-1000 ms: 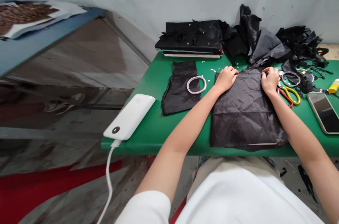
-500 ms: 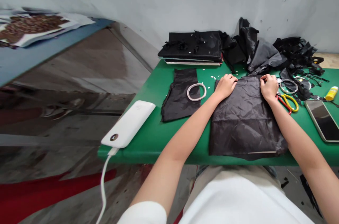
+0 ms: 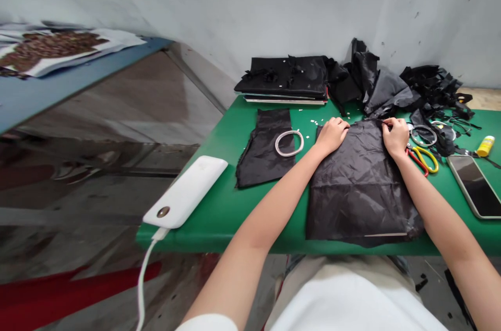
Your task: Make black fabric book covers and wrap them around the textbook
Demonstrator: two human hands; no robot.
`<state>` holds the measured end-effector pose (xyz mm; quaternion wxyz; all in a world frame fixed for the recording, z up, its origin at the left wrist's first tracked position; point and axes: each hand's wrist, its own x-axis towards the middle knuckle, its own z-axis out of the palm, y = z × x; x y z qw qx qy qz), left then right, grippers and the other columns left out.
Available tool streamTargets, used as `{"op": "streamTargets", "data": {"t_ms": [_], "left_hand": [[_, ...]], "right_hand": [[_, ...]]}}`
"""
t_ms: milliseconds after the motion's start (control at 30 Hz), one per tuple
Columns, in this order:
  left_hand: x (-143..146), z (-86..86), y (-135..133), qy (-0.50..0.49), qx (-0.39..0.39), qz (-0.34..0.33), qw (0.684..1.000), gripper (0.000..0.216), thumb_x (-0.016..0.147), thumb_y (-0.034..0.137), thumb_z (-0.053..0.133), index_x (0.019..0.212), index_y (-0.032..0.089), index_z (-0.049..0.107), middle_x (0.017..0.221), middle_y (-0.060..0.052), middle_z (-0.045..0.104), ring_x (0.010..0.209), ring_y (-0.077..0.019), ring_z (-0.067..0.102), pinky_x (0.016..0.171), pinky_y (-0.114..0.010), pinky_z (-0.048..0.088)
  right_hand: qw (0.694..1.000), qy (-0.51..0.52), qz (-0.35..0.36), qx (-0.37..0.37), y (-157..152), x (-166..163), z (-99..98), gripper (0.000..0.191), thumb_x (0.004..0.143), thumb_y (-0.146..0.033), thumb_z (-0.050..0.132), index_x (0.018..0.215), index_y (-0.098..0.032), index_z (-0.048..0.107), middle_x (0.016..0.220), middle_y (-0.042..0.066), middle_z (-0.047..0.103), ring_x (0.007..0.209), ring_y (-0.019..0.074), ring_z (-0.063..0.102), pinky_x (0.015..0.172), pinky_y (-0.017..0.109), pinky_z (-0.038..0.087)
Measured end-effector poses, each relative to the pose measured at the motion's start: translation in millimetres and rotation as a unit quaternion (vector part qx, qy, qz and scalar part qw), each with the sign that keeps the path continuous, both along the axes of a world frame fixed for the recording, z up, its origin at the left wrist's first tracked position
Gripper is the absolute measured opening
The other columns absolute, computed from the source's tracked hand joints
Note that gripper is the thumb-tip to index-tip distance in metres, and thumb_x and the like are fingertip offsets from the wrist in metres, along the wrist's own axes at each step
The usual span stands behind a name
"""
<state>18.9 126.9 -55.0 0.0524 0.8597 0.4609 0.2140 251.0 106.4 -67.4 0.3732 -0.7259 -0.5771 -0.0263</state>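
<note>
A creased sheet of black cloth [image 3: 356, 195] lies in front of me, with a thin pale edge showing near its front border. My left hand [image 3: 332, 135] is at the cloth's far left corner, fingers bent together on its edge. At the far right corner, my right hand [image 3: 395, 137] pinches the same edge between thumb and fingers. Just right of that hand lie scissors [image 3: 426, 158] with one yellow and one red handle, their blades partly hidden. A pale ring of tape or tubing [image 3: 289, 143] rests on a smaller black cloth piece [image 3: 263, 164] to the left.
The green table [image 3: 219, 138] holds a white power bank [image 3: 186, 192] with a cable, a phone [image 3: 475, 185] and a yellow glue stick [image 3: 486, 146]. Behind stand a black-covered stack [image 3: 285, 75], crumpled black cloth [image 3: 368, 80] and black scraps [image 3: 432, 85]. Another ring [image 3: 424, 136] lies at right.
The whole scene sits slightly lower as the head view tilts up. Right fingers have closed in a little on the cloth's far edge; the left hand stays at its corner.
</note>
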Motion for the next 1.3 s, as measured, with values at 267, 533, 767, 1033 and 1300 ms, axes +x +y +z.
{"op": "streamTargets", "data": {"t_ms": [267, 533, 767, 1033, 1300], "left_hand": [[0, -0.6, 0, -0.003, -0.002, 0.001, 1.0, 0.023, 0.099, 0.019, 0.054, 0.115, 0.016, 0.07, 0.114, -0.011, 0.069, 0.109, -0.0243, 0.061, 0.101, -0.038, 0.05], [0, -3.3, 2, -0.006, -0.001, 0.007, 1.0, 0.022, 0.099, 0.02, 0.055, 0.116, 0.014, 0.068, 0.114, -0.011, 0.068, 0.11, -0.0248, 0.061, 0.101, -0.038, 0.05], [0, -1.5, 2, 0.004, -0.008, 0.007, 1.0, 0.024, 0.099, 0.02, 0.054, 0.115, 0.012, 0.071, 0.114, -0.011, 0.07, 0.11, -0.0246, 0.062, 0.102, -0.037, 0.05], [1, 0.3, 0, 0.01, -0.014, 0.016, 1.0, 0.025, 0.1, 0.021, 0.054, 0.115, 0.011, 0.071, 0.114, -0.013, 0.069, 0.11, -0.0252, 0.061, 0.102, -0.037, 0.05], [1, 1.2, 0, 0.01, -0.016, 0.02, 1.0, 0.023, 0.099, 0.021, 0.054, 0.114, 0.012, 0.07, 0.113, -0.013, 0.068, 0.11, -0.0261, 0.06, 0.101, -0.038, 0.049]], "right_hand": [[0.989, 0.031, 0.112, 0.089, -4, 1, 10.5, 0.015, 0.088, -0.035, 0.049, 0.087, -0.023, 0.059, 0.095, 0.012, 0.068, 0.096, 0.0297, 0.061, 0.093, 0.047, 0.048], [0.969, 0.049, 0.235, 0.058, -15, -2, 14.5, 0.02, 0.095, -0.042, 0.046, 0.091, -0.025, 0.057, 0.079, 0.004, 0.07, 0.074, 0.0222, 0.067, 0.07, 0.032, 0.048], [0.957, 0.024, 0.286, 0.034, -10, -1, 6.3, 0.036, 0.092, -0.055, 0.055, 0.098, -0.022, 0.068, 0.101, 0.009, 0.073, 0.089, 0.0247, 0.066, 0.084, 0.038, 0.053], [0.971, -0.061, 0.231, 0.029, -1, 5, -12.3, 0.032, 0.09, -0.038, 0.055, 0.107, -0.019, 0.074, 0.109, 0.014, 0.07, 0.105, 0.0326, 0.058, 0.101, 0.053, 0.047], [0.969, -0.099, 0.223, 0.023, -7, 2, -5.6, 0.032, 0.091, -0.036, 0.057, 0.111, -0.017, 0.073, 0.111, 0.015, 0.07, 0.107, 0.0336, 0.056, 0.101, 0.051, 0.046]]}}
